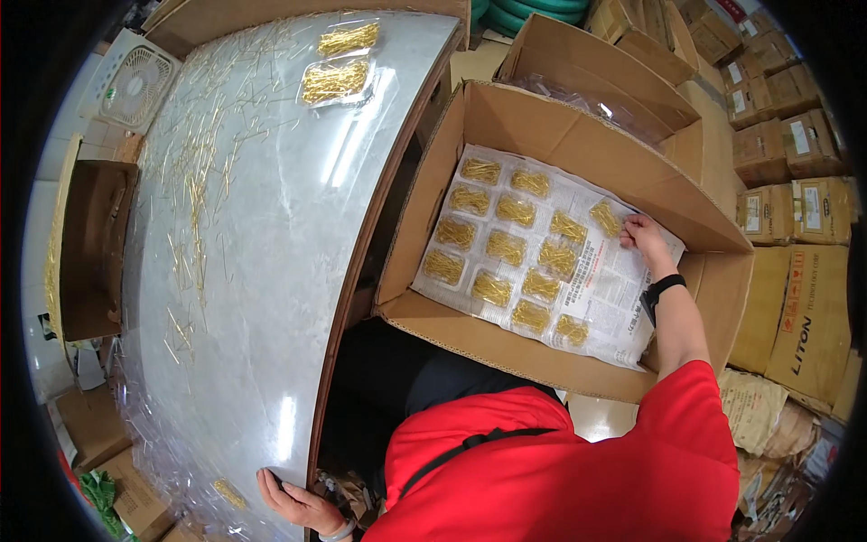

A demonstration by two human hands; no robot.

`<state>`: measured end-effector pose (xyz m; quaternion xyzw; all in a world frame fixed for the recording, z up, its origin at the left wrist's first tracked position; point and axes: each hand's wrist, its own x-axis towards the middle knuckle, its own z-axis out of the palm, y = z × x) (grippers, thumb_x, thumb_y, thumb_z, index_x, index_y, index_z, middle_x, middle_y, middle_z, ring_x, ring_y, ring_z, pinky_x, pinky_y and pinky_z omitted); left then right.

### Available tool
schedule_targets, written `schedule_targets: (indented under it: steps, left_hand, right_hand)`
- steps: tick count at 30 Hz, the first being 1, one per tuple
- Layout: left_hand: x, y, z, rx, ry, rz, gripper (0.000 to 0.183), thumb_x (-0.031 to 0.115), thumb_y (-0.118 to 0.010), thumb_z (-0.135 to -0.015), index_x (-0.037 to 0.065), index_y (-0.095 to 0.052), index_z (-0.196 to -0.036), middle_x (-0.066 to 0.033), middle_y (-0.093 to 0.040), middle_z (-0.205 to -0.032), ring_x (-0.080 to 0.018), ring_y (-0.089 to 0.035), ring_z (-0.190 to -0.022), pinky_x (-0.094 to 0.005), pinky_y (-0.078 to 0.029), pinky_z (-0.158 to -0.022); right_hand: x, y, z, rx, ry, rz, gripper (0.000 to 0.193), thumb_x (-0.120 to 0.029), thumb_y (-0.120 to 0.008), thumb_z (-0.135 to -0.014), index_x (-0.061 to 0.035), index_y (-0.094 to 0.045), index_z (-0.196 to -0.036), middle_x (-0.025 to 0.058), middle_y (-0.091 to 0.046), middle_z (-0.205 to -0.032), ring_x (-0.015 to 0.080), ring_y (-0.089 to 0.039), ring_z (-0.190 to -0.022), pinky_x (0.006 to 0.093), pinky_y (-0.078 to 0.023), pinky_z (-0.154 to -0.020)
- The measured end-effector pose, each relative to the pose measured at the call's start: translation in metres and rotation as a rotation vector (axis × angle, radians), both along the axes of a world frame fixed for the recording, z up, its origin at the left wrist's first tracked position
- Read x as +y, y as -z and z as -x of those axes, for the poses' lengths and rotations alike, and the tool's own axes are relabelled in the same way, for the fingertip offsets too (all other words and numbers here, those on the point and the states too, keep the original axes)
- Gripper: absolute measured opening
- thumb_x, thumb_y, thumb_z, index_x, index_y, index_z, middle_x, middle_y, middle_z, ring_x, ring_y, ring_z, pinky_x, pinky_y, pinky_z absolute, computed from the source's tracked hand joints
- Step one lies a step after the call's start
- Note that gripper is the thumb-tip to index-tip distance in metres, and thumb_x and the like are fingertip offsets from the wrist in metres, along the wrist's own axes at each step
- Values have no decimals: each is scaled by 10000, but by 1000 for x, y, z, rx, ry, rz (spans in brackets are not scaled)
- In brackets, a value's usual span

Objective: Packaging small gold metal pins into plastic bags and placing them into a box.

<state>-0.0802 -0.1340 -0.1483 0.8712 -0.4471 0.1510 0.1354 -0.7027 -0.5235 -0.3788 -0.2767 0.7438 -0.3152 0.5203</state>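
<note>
My right hand (639,233) reaches into a large open cardboard box (542,361). Its fingers pinch the right edge of a clear plastic pack of gold-coloured wire pins (603,218), which sits tilted over the printed paper sheet (623,298) lining the box. Several similar packs (516,211) lie in rows on that sheet, left of the hand. My left hand (302,506) rests at the near right corner of the grey table (271,343), fingers stretched over its edge, holding nothing that I can see.
Two filled packs (336,81) lie at the table's far end. Loose gold pins (194,190) scatter over its left half. A white fan (140,81) stands at the far left. Another open box (605,72) is behind mine; stacked cartons (804,298) line the right side.
</note>
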Motion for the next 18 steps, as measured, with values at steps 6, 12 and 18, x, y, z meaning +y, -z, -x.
schedule_targets:
  steps: [6, 12, 18]
  left_hand:
    - [-1, 0, 0, -4, 9, -1, 378, 100, -417, -1050, -75, -561, -1353, -218, -555, -1388, -354, -532, -1281, -429, -415, -1091]
    - [-1, 0, 1, 6, 3, 12, 376, 90, -419, -1045, -77, -564, -1350, -217, -557, -1388, -354, -533, -1282, -424, -412, -1095]
    - [0, 2, -1, -10, 10, 8, 377, 79, -414, -1041, -75, -564, -1349, -218, -557, -1389, -354, -533, -1283, -423, -411, -1097]
  right_hand:
    - [-16, 13, -19, 69, -53, 138, 243, -64, -569, -1010, 42, -542, -1226, 84, -628, -888, 144, -609, -691, 282, -547, -638]
    - [-18, 15, -43, -109, 93, 142, 210, -46, -620, -958, 30, -559, -1144, 77, -629, -846, 130, -592, -659, 256, -513, -581]
    - [-27, 16, -52, -92, 32, 133, 180, -55, -636, -940, 24, -587, -1094, 73, -646, -817, 127, -608, -635, 250, -508, -538]
